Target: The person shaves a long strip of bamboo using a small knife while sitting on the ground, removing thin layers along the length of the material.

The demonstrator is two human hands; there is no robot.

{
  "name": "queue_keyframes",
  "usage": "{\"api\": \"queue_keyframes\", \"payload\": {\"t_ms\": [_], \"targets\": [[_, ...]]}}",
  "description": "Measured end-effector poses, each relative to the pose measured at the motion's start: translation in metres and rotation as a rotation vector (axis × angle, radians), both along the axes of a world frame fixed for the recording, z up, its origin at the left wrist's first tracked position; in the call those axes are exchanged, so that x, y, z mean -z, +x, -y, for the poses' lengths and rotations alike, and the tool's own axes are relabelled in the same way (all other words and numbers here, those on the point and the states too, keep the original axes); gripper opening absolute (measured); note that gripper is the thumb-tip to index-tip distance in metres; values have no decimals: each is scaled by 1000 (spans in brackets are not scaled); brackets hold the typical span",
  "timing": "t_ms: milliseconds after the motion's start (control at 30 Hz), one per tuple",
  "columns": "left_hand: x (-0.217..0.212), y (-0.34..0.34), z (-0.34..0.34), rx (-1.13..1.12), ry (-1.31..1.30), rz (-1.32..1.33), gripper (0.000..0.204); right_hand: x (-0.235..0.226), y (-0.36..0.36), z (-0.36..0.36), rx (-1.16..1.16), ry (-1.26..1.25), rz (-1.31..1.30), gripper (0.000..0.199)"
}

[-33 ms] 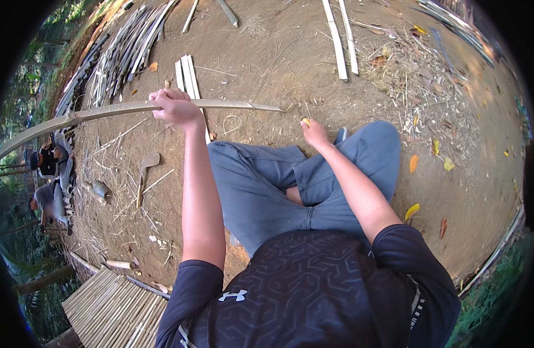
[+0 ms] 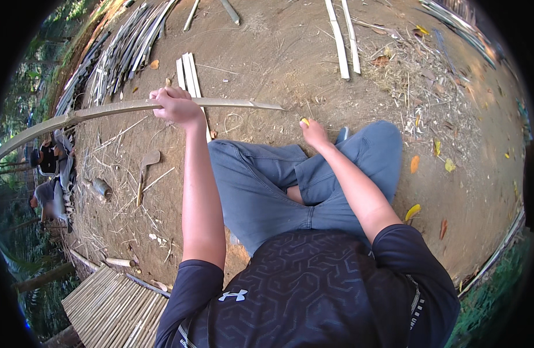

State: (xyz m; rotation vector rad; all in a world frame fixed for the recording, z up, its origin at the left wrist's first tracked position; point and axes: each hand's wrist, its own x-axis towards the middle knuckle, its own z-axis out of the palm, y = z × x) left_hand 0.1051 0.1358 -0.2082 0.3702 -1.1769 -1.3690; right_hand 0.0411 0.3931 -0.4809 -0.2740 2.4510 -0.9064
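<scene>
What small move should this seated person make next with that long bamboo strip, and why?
Probably bring the right hand, closed on a small yellow-handled tool, up to the long pale bamboo strip's near tip: the left hand grips it mid-length, off the ground.

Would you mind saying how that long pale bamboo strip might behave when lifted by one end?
The long pale bamboo strip probably flexes: it bows beyond the left hand. Thin and one-handed, it seems light. Its tapered tip looks sharp.

Wearing a dark short-sleeved shirt (image 2: 313, 290) patterned with fine geometric lines, a small white emblem near the left, and grey-blue trousers (image 2: 267, 185), forearms bare
</scene>
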Motion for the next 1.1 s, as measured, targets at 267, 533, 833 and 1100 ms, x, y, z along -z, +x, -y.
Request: {"api": "queue_keyframes", "payload": {"t_ms": [267,533,833,1100], "targets": [[0,-15,4,-72,11,23,25,-13,22,46,-58,-209,-125,40],[0,-20,11,-137,107,70,22,-18,16,60,-91,-10,-39,40],[-6,-39,8,-104,43,126,29,22,0,53,-20,21,-67,37],[0,-19,20,-109,59,139,28,-2,-6,63,-56,81,12,36]]}}
